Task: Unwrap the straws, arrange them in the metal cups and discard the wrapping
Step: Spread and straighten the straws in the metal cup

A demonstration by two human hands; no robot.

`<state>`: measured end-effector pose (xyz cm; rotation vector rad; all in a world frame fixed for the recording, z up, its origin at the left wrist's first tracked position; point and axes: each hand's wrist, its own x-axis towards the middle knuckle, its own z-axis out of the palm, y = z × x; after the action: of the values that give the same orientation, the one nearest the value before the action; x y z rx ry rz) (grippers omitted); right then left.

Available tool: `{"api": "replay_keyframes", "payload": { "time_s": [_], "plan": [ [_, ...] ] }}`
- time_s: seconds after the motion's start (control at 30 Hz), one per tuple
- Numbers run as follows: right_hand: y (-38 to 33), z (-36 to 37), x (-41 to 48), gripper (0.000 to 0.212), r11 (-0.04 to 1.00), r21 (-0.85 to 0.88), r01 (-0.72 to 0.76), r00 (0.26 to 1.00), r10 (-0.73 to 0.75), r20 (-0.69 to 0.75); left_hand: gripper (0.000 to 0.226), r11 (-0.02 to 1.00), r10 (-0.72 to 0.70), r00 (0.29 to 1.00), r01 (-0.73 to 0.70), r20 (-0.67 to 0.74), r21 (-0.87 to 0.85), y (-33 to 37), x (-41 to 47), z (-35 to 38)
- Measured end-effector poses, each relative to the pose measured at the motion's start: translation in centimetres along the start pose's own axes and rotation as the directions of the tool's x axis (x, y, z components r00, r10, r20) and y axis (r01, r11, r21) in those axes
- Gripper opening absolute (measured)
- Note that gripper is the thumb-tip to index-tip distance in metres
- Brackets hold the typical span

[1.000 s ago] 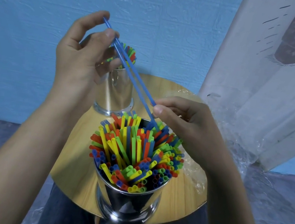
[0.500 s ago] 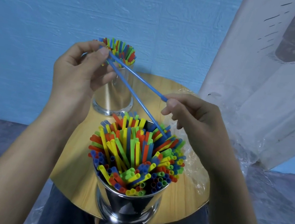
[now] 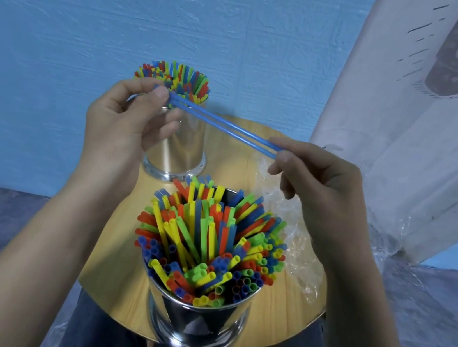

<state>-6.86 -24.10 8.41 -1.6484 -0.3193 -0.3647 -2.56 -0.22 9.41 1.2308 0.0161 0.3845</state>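
Note:
Two blue straws (image 3: 223, 124) stretch nearly level between my hands, above the table. My left hand (image 3: 128, 124) pinches their far-left ends in front of the far metal cup (image 3: 178, 148), which is packed with coloured straws. My right hand (image 3: 318, 180) pinches their right ends with thumb and forefinger. The near metal cup (image 3: 195, 318) stands at the table's front edge, crammed with red, yellow, green and blue straws (image 3: 210, 238) fanning outward. Clear plastic wrapping (image 3: 296, 250) lies crumpled on the table to the right of the near cup, partly under my right wrist.
The round wooden table (image 3: 109, 262) is small and both cups take up its middle. A blue wall is close behind. A white printed banner (image 3: 424, 118) leans at the right. More clear plastic (image 3: 389, 237) lies at the banner's foot.
The blue straws have swung from steeply tilted, tips in the near cup, to almost level above it. My right hand rose and moved right with their ends; my left hand dropped lower.

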Motion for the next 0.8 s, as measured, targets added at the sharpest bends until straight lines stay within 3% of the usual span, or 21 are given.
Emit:
{"api": "replay_keyframes", "payload": {
  "time_s": [0.13, 0.2, 0.37, 0.5, 0.6, 0.8],
  "plan": [
    [-0.1, -0.2, 0.3, 0.011, 0.963, 0.266, -0.037, 0.986, 0.079, -0.149, 0.001, 0.962, -0.069, 0.987, 0.028, 0.144, 0.271, -0.1, -0.6, -0.7],
    [-0.4, -0.2, 0.4, 0.012, 0.950, 0.312, -0.014, 0.982, 0.072, -0.176, 0.003, 0.935, -0.117, 0.966, 0.029, 0.231, 0.352, 0.1, -0.9, -0.8],
    [-1.7, -0.6, 0.8, 0.017, 0.972, 0.176, 0.157, 0.949, -0.100, -0.298, 0.022, 0.852, -0.202, 0.878, -0.062, 0.435, 0.520, 0.7, -1.8, -0.7],
    [-3.4, -1.8, 1.0, 0.023, 0.970, 0.067, 0.235, 0.900, -0.191, -0.392, 0.029, 0.795, -0.318, 0.732, -0.141, 0.603, 0.590, 1.1, -2.3, -0.6],
    [-4.1, -2.0, 0.6, 0.026, 0.979, 0.016, 0.204, 0.917, -0.186, -0.353, 0.029, 0.786, -0.365, 0.688, -0.133, 0.627, 0.604, 1.4, -2.3, -0.3],
    [-3.7, -0.9, 0.4, 0.024, 0.982, -0.092, 0.168, 0.975, -0.179, -0.134, 0.024, 0.762, -0.392, 0.673, -0.145, 0.627, 0.632, 1.4, -2.0, 0.1]
  ]
}}
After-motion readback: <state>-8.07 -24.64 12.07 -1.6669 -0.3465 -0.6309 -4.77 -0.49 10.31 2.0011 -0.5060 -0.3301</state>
